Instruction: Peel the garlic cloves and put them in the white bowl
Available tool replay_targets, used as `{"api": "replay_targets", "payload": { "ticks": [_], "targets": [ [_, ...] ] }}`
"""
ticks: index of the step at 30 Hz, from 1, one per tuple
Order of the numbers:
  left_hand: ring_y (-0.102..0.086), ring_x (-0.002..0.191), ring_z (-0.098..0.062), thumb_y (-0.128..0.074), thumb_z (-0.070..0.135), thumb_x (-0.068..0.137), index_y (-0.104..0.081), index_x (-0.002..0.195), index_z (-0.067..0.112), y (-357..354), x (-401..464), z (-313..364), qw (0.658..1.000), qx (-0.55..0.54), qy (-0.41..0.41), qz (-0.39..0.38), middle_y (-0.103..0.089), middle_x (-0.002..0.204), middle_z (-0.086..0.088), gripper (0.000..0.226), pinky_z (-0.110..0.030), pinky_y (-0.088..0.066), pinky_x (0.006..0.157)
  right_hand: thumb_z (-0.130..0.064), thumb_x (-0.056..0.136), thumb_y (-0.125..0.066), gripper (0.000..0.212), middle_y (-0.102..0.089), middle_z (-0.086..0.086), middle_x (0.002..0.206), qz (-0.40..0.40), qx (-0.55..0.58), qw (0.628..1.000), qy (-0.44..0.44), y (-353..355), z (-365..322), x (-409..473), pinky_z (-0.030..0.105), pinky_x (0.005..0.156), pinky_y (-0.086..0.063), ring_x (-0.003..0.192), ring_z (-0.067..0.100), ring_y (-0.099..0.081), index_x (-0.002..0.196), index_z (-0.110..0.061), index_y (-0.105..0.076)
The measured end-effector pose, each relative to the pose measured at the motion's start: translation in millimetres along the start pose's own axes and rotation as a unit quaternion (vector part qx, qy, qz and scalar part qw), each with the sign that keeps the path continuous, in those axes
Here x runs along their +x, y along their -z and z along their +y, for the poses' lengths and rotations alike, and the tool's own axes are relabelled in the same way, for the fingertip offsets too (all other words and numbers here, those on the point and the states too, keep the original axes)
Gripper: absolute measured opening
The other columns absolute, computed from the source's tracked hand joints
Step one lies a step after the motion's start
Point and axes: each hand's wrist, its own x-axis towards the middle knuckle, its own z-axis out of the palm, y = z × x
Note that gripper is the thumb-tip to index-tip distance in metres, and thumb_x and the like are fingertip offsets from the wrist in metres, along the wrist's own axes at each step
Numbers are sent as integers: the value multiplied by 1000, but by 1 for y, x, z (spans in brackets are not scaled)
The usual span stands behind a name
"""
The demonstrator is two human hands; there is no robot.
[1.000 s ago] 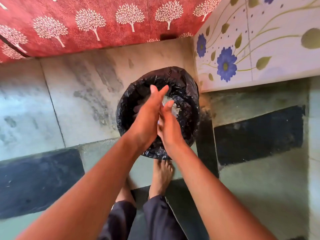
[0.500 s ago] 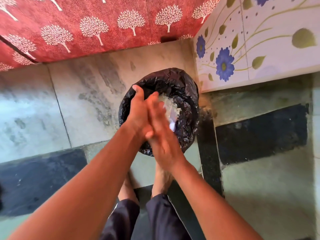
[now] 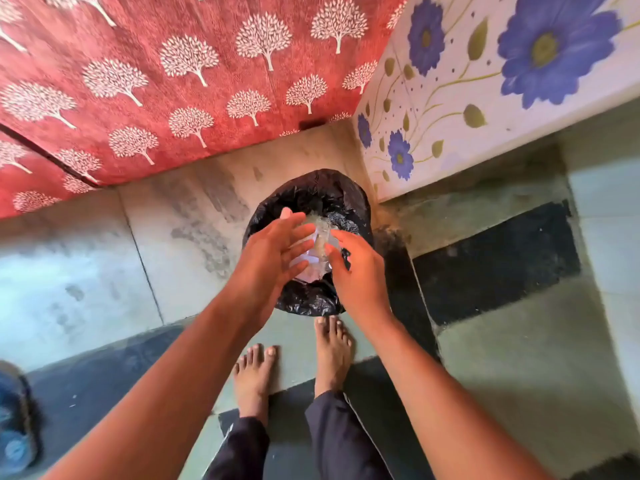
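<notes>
Two bare feet (image 3: 291, 372) stood on the tiled floor (image 3: 104, 271), and beyond them the left hand (image 3: 266, 261) and right hand (image 3: 358, 275) hovered apart, fingers loosely spread and holding nothing, above a black-lined bin (image 3: 311, 199) containing pale garlic peelings (image 3: 320, 230).

Bin in the corner

A black-lined bin (image 3: 308, 199) stands on the tiled floor (image 3: 519, 358), between a red tree-patterned panel (image 3: 173, 81) and a blue-flowered wall (image 3: 485, 81).

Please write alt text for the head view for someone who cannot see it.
Left hand and right hand, fingers spread, hover apart over a black-lined bin on a tiled floor; bare feet stand below.
</notes>
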Motion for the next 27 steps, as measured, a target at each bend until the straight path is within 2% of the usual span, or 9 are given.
{"api": "replay_targets", "payload": {
  "ticks": [2,4,6,10,14,17,20,22,27],
  "targets": [
    [-69,117,-18,-51,38,107,-67,127,22,-10,-45,21,996,72,-51,11,-76,119,5,30,-42,-52,106,-11,99,-65,22,-74,2,113,22,58,998,-23,33,-47,-26,28,87,-57,99,11,-70,119,-10,-73],
    [-71,113,-25,-55,30,107,-70,122,18,-27,-98,46,989,115,-89,-12,-78,114,0,24,-49,-52,104,-11,98,-66,18,-75,-1,103,67,105,992,-27,73,-96,-58,20,76,-54,89,6,-70,113,-12,-75],
    [-72,108,-27,-55,25,107,-71,119,14,-50,-159,72,980,152,-120,-38,-78,109,-3,22,-48,-54,98,-15,98,-66,16,-75,-3,99,118,144,982,-23,119,-142,-96,21,75,-53,87,7,-70,111,-14,-75],
    [-73,102,-28,-56,20,107,-70,118,8,-103,-280,111,958,199,-178,-100,-78,106,-9,22,-35,-56,85,-14,98,-64,15,-76,-3,101,213,180,960,-19,208,-222,-181,38,82,-59,92,16,-73,109,-16,-75],
    [-73,89,-23,-57,10,105,-69,113,1,-163,-383,121,931,233,-229,-165,-77,101,-15,18,-26,-57,78,-4,97,-64,16,-75,1,99,326,187,927,-15,300,-275,-271,36,75,-60,84,17,-74,106,-12,-75],
    [-73,80,-20,-59,10,105,-73,106,5,-215,-436,108,902,268,-268,-208,-77,90,-9,15,-30,-58,73,0,96,-64,17,-76,2,99,412,181,893,-15,360,-283,-331,32,74,-59,83,18,-75,107,-9,-74],
    [-71,79,-20,-63,15,101,-74,100,12,-275,-474,93,857,305,-331,-252,-75,84,-2,11,-35,-57,74,-1,95,-66,17,-76,0,100,461,147,875,-17,412,-268,-376,30,77,-59,89,15,-75,107,-11,-73],
    [-71,83,-12,-64,12,99,-75,102,11,-316,-489,83,814,340,-381,-276,-75,89,2,11,-27,-56,75,-2,95,-67,17,-75,-3,98,488,115,865,-28,443,-250,-397,28,76,-59,89,13,-73,106,-14,-73],
    [-70,94,-21,-64,-5,84,-75,112,11,-405,-476,57,659,468,-516,-283,-70,112,-4,33,-32,-57,79,-3,92,-70,17,-73,2,102,504,-37,861,-51,502,-186,-413,19,86,-55,93,10,-69,108,-9,-74]
  ]
}}
